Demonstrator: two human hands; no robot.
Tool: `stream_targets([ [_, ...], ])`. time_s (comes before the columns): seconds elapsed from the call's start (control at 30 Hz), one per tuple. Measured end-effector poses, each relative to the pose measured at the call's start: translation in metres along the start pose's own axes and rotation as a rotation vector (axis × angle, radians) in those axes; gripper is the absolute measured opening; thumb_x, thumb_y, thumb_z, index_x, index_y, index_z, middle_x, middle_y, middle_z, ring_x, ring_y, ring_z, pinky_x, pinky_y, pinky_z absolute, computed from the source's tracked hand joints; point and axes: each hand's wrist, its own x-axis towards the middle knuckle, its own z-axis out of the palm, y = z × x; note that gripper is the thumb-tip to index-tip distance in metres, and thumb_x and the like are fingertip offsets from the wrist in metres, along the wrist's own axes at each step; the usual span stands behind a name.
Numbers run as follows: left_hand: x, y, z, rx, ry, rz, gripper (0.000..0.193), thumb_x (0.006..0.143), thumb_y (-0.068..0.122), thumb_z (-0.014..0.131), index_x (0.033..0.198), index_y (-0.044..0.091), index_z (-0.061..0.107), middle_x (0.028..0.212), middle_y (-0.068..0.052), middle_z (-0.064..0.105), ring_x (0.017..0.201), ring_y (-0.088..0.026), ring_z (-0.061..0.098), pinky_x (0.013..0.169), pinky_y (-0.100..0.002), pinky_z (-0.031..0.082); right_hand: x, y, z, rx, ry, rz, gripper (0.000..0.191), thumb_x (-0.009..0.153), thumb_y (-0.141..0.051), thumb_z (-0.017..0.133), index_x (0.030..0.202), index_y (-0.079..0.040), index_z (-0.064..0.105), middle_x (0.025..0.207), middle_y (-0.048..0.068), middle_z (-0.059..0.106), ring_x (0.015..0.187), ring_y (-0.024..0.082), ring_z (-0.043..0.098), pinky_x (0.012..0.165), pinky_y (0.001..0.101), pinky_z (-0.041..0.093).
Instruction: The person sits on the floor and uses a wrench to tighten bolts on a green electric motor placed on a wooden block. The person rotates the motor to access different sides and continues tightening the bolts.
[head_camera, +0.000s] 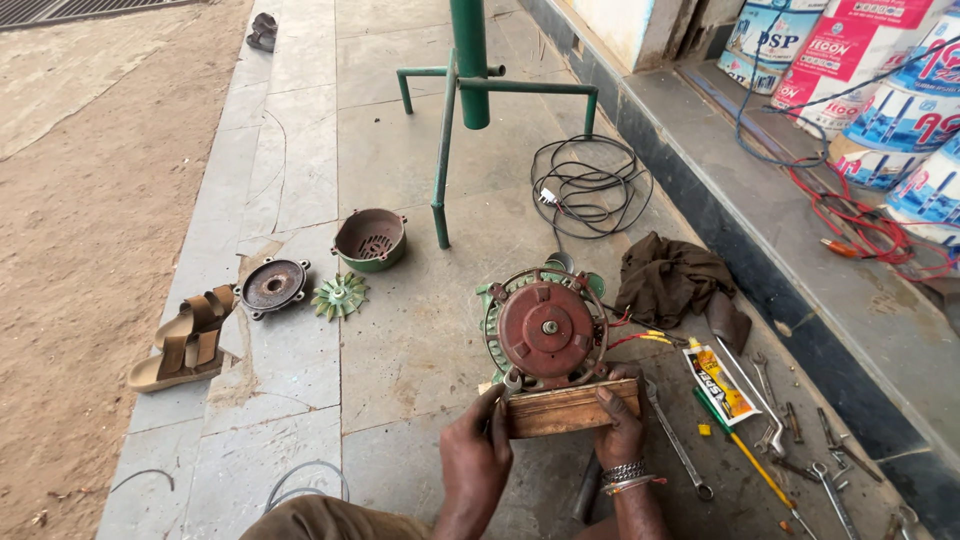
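Both hands grip a wooden block (570, 408) near the middle of the stone floor (400, 330): left hand (478, 440) fingers closed on its left end, right hand (620, 425) on its right. The block touches the red motor (548, 328) just beyond it; spanners (680, 445) lie right.

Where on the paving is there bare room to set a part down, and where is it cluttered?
Bare stone lies between the green fan and the motor, and left of the left hand toward the sandals. Right of the right hand it is crowded: spanners, a screwdriver, a packet and a brown rag. Both hands grip the wooden block.
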Motion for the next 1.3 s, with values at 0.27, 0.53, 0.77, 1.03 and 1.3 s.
stream_targets([
  [0.27,0.027,0.000,-0.030,0.150,-0.518,0.028,0.027,0.094,0.023,0.070,0.117,0.010,0.076,0.077,-0.012,0.079,0.056,-0.020,0.067,0.056,-0.035,0.054,0.007,0.001,-0.015,0.021,-0.085,0.026,0.030,0.083,-0.008,0.075,0.108,-0.010,0.057,0.112,0.005,0.062,0.105,0.018,0.060,0.092,0.0380,0.051],
  [0.53,0.055,0.020,-0.056,-0.074,-0.582,0.115,0.036,0.104,0.032,0.054,0.091,0.000,0.065,0.070,-0.014,0.064,0.065,-0.024,0.060,0.064,-0.040,0.052,0.060,-0.016,-0.036,0.108,-0.092,0.193,0.040,0.074,-0.011,0.076,0.112,-0.011,0.060,0.112,0.007,0.064,0.102,0.022,0.065,0.091,0.0387,0.054],
  [0.77,0.139,0.050,0.003,-0.135,-0.064,0.915,0.027,0.108,0.022,0.054,0.114,-0.002,0.066,0.116,-0.021,0.068,0.109,-0.038,0.063,0.095,-0.050,0.047,0.120,-0.056,-0.018,0.122,-0.451,0.369,0.046,0.073,-0.021,0.082,0.110,-0.008,0.057,0.105,0.006,0.064,0.099,0.025,0.066,0.085,0.0438,0.059],
  [1.03,0.159,0.062,0.053,-0.400,-0.355,0.376,0.033,0.107,0.032,0.047,0.098,0.006,0.064,0.091,-0.012,0.075,0.086,-0.033,0.070,0.082,-0.044,0.053,0.177,-0.060,-0.010,0.032,-0.390,0.610,0.051,0.076,-0.024,0.080,0.119,-0.002,0.062,0.101,0.016,0.068,0.082,0.032,0.070,0.074,0.0457,0.061],
  [1.3,0.137,0.064,0.067,-0.009,-0.015,0.547,0.023,0.101,0.028,0.057,0.106,0.014,0.074,0.101,-0.008,0.071,0.090,-0.034,0.057,0.086,-0.048,0.043,0.173,-0.085,0.031,-0.767,-0.192,0.131,0.049,0.091,-0.030,0.072,0.131,-0.004,0.064,0.116,0.011,0.070,0.100,0.021,0.067,0.086,0.0353,0.055],
])
